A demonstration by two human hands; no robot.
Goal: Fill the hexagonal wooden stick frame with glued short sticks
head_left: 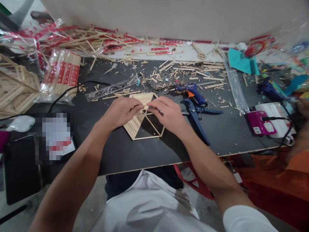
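Observation:
A hexagonal frame of thin wooden sticks [135,128] lies flat on the dark table in front of me. Its left and upper sections are filled with rows of parallel sticks, while the right and lower sections are open triangles. Over its left side is my left hand [124,111], fingers pinched near the frame's centre. My right hand [169,114] reaches in from the other side, its fingertips closed almost against the left ones. Between the fingertips shows the pale end of a short wooden stick [145,106], mostly hidden by the fingers.
Right of the frame lie a blue cutter [194,119] and a blue glue gun [193,92]. Beyond are a clear ruler [111,88] and scattered stick offcuts. Bagged chopsticks [60,75], a phone [21,169] and a purple power adapter [260,123] flank the workspace. Another person's arm [300,125] shows far right.

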